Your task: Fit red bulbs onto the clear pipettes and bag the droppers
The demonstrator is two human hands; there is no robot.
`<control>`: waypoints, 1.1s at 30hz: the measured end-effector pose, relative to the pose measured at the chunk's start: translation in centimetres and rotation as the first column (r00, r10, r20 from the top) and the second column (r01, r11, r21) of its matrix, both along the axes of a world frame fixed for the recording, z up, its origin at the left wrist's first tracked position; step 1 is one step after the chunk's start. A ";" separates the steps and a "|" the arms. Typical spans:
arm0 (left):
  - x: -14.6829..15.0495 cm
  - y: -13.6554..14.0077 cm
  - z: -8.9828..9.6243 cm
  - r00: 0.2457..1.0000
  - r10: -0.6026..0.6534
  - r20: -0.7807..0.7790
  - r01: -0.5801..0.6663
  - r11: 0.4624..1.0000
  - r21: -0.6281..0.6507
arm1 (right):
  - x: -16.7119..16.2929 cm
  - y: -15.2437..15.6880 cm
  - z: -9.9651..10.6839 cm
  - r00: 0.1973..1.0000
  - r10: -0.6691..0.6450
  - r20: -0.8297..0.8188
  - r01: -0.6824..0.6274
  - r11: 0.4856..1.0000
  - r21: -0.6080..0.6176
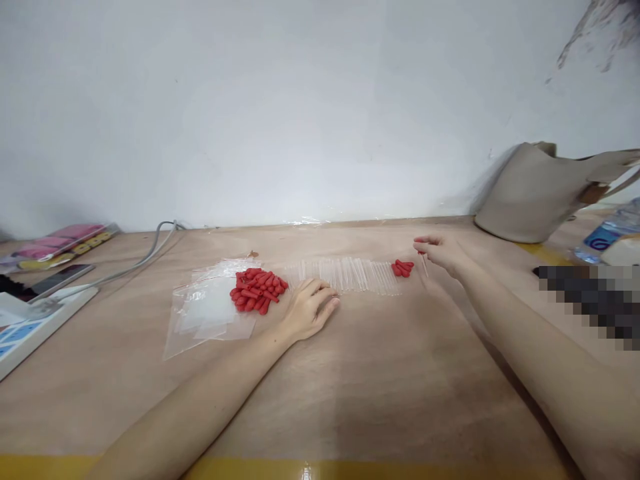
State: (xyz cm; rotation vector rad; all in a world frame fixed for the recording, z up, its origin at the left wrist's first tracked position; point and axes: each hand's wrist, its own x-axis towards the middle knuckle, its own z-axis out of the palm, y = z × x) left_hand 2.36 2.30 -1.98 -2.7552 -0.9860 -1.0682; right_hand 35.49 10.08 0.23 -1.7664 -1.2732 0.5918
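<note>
My right hand (439, 255) pinches a glass dropper with a red rubber bulb (421, 251) at its top. Its thin clear tube hangs down, slightly blurred, above the table. Left of that hand lies a small cluster of red rubber bulbs (402, 269). A row of clear glass tubes (357, 275) stretches side by side across the middle. My left hand (311, 308) rests at the row's left end, fingers loosely bent and thumb apart; nothing shows in it. Beside it, a larger heap of red rubber bulbs (257, 290) sits on clear plastic bags (205, 310).
On the left are a power strip (45, 327), a grey cable (150, 257), a phone (63, 280) and a pack of pink and yellow items (65, 245). A beige bag (530, 193) and a water bottle (607, 233) stand at right. A white wall (300, 113) bounds the wooden table's back.
</note>
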 end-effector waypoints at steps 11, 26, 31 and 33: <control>0.0 0.0 0.0 0.999 -0.011 -0.040 0.009 0.999 -0.041 | 0.0 1.7 -3.5 0.979 -0.026 0.200 0.033 0.999 -0.031; -0.1 0.0 -0.2 0.998 -0.011 -0.057 0.008 0.999 -0.050 | 0.1 0.3 -3.0 0.931 0.251 0.267 -0.244 0.968 -0.060; -0.1 0.1 -0.2 0.998 -0.008 -0.065 0.004 0.999 -0.052 | -0.3 0.2 -2.6 0.924 0.248 0.291 -0.231 0.969 -0.092; -0.1 0.1 -0.1 0.997 -0.011 -0.070 0.007 0.999 -0.053 | -0.4 0.2 -2.6 0.934 0.220 0.281 -0.199 0.975 -0.102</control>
